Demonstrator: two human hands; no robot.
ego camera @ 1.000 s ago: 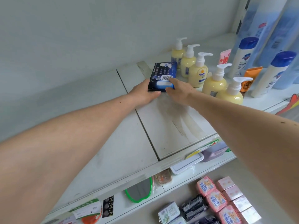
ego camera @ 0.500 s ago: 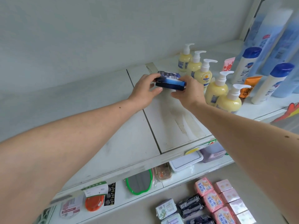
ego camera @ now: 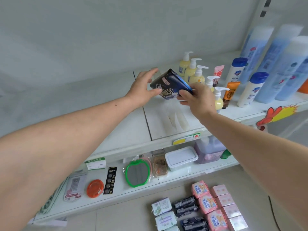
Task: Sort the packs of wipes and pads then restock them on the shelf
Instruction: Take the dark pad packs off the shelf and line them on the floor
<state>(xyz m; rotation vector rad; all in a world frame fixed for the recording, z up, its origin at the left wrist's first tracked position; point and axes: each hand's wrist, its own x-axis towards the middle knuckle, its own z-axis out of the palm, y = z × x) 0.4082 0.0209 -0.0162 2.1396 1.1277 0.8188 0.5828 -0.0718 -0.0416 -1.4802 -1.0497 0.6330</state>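
The dark blue pack [ego camera: 168,86] is held tilted above the upper shelf [ego camera: 166,124], clear of its surface, just left of the row of yellow pump bottles [ego camera: 196,75]. The right hand [ego camera: 198,97] pinches its lower right corner, thumb on the printed face and fingers underneath. The left hand [ego camera: 143,88] is spread with straight fingers; its thumb touches the pack's left edge, steadying rather than gripping.

This looks like the restocking step, with the pack being turned to the right face before it is set down. The next move calls for levelling or standing the pack and lowering it onto the bare stretch of shelf below the hands, close to the back wall so later packs can line up in front.

The nearest pump bottles stand just beside the right hand and could be knocked by a wide swing. Further right are white bottles with blue caps [ego camera: 237,72] and an orange tube [ego camera: 230,94]. On the floor below, sorted rows wait: pink packs [ego camera: 207,203], dark packs [ego camera: 185,205] and pale wipes packs [ego camera: 161,206]. The lower shelf [ego camera: 191,174] carries a green-framed mirror [ego camera: 137,173] and a white lidded box [ego camera: 180,158].
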